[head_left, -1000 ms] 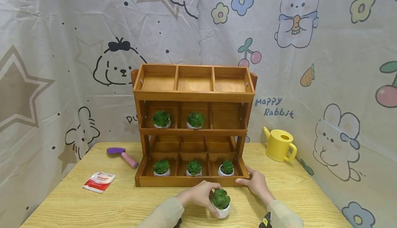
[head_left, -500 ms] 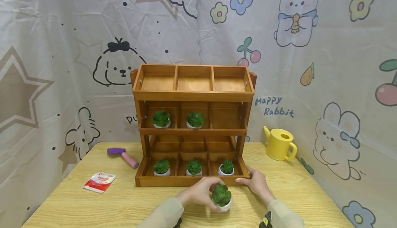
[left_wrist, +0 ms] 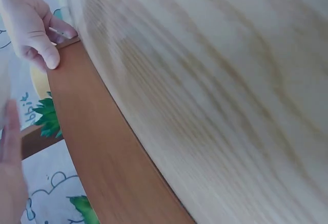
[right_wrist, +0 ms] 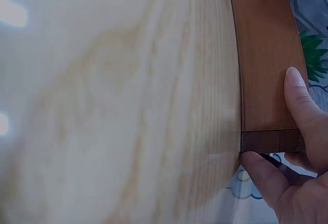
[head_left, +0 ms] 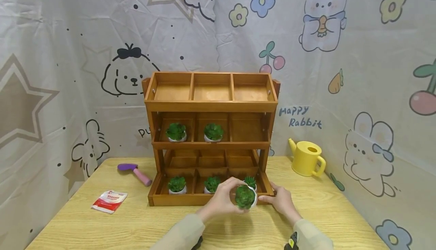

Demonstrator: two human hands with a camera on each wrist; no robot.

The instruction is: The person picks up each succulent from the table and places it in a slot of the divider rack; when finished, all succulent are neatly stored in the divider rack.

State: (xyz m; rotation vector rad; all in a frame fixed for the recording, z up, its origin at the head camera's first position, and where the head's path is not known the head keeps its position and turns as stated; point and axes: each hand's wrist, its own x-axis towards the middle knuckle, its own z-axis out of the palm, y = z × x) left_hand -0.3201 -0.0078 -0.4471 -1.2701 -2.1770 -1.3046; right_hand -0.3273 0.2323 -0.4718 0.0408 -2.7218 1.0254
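My left hand (head_left: pixel 223 199) holds a small potted succulent (head_left: pixel 245 197) by its white pot, raised in front of the lowest tier of a brown wooden shelf (head_left: pixel 211 107). The plant leans, its leaves facing me, and it partly covers a spiky succulent (head_left: pixel 250 182) in the right lower compartment. With thumb and fingers, my right hand (head_left: pixel 281 202) grips the shelf's front right corner; the right wrist view shows the thumb (right_wrist: pixel 297 88) on the front board and a finger (right_wrist: pixel 264 175) against its end. In the left wrist view the left hand (left_wrist: pixel 11 178) is blurred at the edge.
Two succulents (head_left: pixel 176 132) sit on the middle tier, and two more (head_left: pixel 177 184) on the lowest. A yellow watering can (head_left: pixel 306 158) stands at the back right. At left lie a purple-and-pink tool (head_left: pixel 136 172) and a red-and-white packet (head_left: pixel 109 201) on the wooden table (head_left: pixel 85 229).
My left hand has lifted the potted succulent up and toward the shelf, tilting it so its leaves face me. The right hand has stayed on the shelf corner.
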